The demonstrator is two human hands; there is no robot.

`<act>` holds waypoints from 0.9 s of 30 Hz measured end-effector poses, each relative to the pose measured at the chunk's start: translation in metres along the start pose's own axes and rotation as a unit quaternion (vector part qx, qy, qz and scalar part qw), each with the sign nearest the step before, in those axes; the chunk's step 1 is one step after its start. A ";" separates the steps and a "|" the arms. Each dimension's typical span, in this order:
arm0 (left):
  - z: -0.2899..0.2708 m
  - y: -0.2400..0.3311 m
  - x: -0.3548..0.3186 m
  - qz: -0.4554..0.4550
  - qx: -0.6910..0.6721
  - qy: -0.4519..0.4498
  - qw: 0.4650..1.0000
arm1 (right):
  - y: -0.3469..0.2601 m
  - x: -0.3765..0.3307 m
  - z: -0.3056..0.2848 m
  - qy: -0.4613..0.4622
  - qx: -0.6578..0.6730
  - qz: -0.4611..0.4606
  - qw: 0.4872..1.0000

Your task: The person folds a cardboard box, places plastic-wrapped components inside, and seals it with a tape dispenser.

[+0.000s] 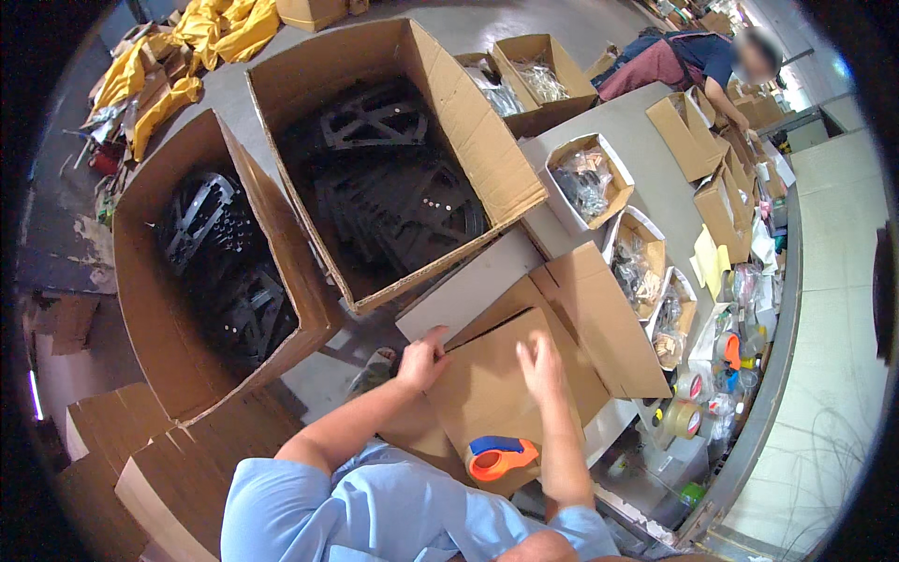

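**Both hands on the flat brown box**

Your left hand (pixel 421 361) is curled shut on the flap edge of the small cardboard box (pixel 496 384), and your right hand (pixel 541 363) presses flat and open on its smooth top. The box sits on the grey table (pixel 646 169) in front of you, with an orange-and-blue tape dispenser (pixel 499 457) lying near its edge. Two big open cartons (pixel 309 103) of black plastic frames stand on the concrete floor beyond.

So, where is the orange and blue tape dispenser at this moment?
In the head view the tape dispenser lies low and near the centre, on the cardboard box the person folds, beside the right forearm and below both hands.
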State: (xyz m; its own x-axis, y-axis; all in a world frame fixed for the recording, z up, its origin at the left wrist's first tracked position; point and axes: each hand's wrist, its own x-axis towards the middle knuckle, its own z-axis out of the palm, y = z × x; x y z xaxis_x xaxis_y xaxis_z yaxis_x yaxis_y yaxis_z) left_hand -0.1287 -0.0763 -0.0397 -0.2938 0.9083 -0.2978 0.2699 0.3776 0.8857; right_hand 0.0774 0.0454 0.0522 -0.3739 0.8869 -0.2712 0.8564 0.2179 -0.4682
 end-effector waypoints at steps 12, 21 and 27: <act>0.042 0.018 0.082 0.034 0.046 -0.145 0.988 | -0.051 -0.155 0.016 0.012 0.172 0.186 0.967; 0.044 0.003 0.091 0.006 -0.158 -0.172 0.972 | -0.002 -0.060 0.050 0.148 0.176 -0.106 0.967; 0.016 0.030 0.081 -0.163 -0.477 -0.261 0.823 | -0.018 -0.051 0.034 0.126 0.107 -0.173 0.971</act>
State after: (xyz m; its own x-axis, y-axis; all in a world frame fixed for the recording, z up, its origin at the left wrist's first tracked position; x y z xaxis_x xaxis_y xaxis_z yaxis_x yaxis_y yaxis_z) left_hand -0.1301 0.0115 -0.0432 0.2931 0.8341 -0.4674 -0.6619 0.5297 0.5303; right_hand 0.0690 -0.0173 0.0455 -0.5045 0.8527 0.1356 0.5906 0.4554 -0.6662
